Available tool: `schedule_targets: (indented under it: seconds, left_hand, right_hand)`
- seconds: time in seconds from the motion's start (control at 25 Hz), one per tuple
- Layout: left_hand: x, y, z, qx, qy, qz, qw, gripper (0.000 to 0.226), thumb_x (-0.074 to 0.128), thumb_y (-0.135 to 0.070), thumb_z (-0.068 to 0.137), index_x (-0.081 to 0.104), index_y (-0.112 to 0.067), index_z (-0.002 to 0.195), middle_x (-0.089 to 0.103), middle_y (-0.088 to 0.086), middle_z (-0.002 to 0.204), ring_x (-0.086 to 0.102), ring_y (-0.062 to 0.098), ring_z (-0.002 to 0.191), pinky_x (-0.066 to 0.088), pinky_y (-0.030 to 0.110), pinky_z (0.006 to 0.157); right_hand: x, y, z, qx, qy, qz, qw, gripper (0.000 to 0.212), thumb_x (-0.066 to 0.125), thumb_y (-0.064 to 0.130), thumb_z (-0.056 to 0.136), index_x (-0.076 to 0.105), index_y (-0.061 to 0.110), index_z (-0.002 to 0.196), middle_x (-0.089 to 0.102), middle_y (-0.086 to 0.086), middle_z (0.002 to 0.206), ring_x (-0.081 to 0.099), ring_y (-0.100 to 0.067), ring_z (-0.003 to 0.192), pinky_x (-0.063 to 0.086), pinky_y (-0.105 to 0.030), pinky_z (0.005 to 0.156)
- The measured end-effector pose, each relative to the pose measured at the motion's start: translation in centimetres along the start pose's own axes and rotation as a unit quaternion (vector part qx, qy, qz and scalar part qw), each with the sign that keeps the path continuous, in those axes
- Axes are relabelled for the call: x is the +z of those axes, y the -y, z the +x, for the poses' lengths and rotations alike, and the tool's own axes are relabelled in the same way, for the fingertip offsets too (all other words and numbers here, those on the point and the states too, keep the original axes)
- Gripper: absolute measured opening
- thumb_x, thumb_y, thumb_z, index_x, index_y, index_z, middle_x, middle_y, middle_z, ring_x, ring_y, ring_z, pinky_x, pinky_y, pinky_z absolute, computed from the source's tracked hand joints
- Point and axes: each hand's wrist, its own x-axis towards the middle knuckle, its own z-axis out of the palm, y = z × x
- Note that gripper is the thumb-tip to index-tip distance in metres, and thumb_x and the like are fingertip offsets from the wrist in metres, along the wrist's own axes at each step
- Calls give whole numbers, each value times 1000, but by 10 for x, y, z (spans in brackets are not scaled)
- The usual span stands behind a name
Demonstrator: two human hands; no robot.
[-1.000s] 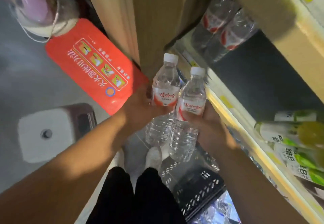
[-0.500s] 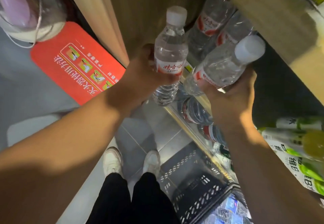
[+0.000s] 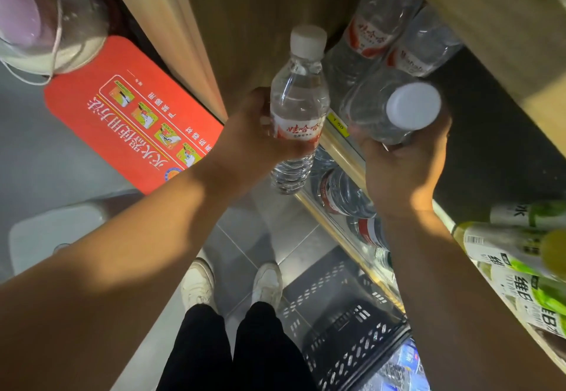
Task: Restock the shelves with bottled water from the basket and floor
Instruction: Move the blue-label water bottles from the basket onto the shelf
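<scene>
A: L hand [image 3: 254, 133]?
B: Wrapped round a clear plastic water bottle w/ white cap and red-and-white label [image 3: 298, 105], gripping it at the label. The bottle's upright in the air, just left of the pale wooden shelf edge [image 3: 340, 148].
A: R hand [image 3: 401, 170]?
B: Cradles a second clear water bottle w/ white screw cap [image 3: 367, 111] from below, fingers curled round the body. It's tilted, cap twd the camera, body over the shelf edge.
A: The two touching?
B: No, a small gap btwn them. A yellow price tag [image 3: 336, 121] on the shelf edge shows thru it.
A: What's on that shelf already?
B: Two more clear bottles w/ red labels [image 3: 376, 35], side by side at the back left, near the tilted one. They look shrink-wrapped, but it's dim in there, so not sure.
A: Below?
B: The lower shelf has red-labelled water bottles [image 3: 340, 194]. A black slotted plastic basket [image 3: 346, 314] stands on the grey tiled floor [image 3: 245, 237], just right of the person's white shoes [image 3: 197, 283].
A: Anything else?
B: Green-and-white labelled drink bottles [image 3: 514, 246] lie at the right of the upper shelf. A red signboard w/ white Chinese text [image 3: 131, 115] lies at left, by the wooden side panel [image 3: 171, 23].
</scene>
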Motion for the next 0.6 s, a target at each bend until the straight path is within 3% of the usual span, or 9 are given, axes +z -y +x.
schedule_targets:
  seconds: [0.08, 0.16, 0.28, 0.36, 0.44, 0.52, 0.6]
  left_hand:
    - [0, 0, 0, 5, 6, 10, 1000, 66, 89, -12, 66, 55, -16, 122, 70, -2, 110, 70, 6, 95, 57, 19, 82]
    - [-1, 2, 1, 6, 8, 18, 1000, 67, 90, -13, 65, 55, -17, 122, 70, -4, 109, 69, 4, 94, 57, 18, 81]
    - [0, 4, 2, 9, 12, 28, 999, 65, 90, -16, 65, 55, -20, 120, 70, -7, 108, 69, 1, 93, 55, 13, 76]
    - [2, 5, 3, 14, 9, 31, 999, 61, 89, -15, 66, 54, -23, 115, 69, -8, 107, 67, -3, 91, 52, 8, 70]
    - [5, 7, 4, 11, 4, 21, 1000, 60, 88, -13, 67, 54, -22, 116, 69, -7, 108, 67, -3, 91, 49, 5, 66]
    - [9, 7, 8, 15, 2, 11, 1000, 62, 88, -11, 67, 55, -18, 120, 70, -4, 108, 68, 0, 91, 50, 7, 68]
    - [12, 5, 11, 25, -1, 1, 1000, 63, 87, -9, 67, 55, -16, 121, 71, -5, 106, 69, 1, 91, 52, 10, 72]
  right_hand:
    - [0, -7, 1, 49, -14, 17, 999, 40, 83, 3, 67, 62, 33, 82, 62, 42, 83, 59, 19, 83, 48, -12, 76]
    - [-1, -11, 9, 112, -33, 14, 993, 30, 83, 8, 71, 62, 25, 83, 69, 26, 82, 62, 10, 81, 51, -20, 76]
    - [-2, -19, 22, 157, -42, 6, 987, 57, 79, 12, 77, 40, 34, 111, 59, 6, 115, 59, -6, 101, 48, -11, 81]
    - [2, -25, 28, 147, -35, -6, 988, 67, 79, 19, 77, 35, 34, 125, 53, 0, 125, 55, -11, 111, 51, -22, 93]
    - [4, -28, 30, 124, -23, -49, 991, 91, 77, 39, 72, 26, 29, 146, 49, -2, 138, 55, -17, 119, 51, -37, 99]
    - [6, -35, 32, 102, -21, -62, 993, 99, 76, 45, 68, 25, 25, 150, 46, -5, 143, 54, -21, 124, 50, -41, 100]
    - [8, -42, 33, 100, -24, -32, 994, 94, 79, 36, 69, 30, 22, 148, 47, -8, 142, 55, -19, 124, 52, -37, 98]
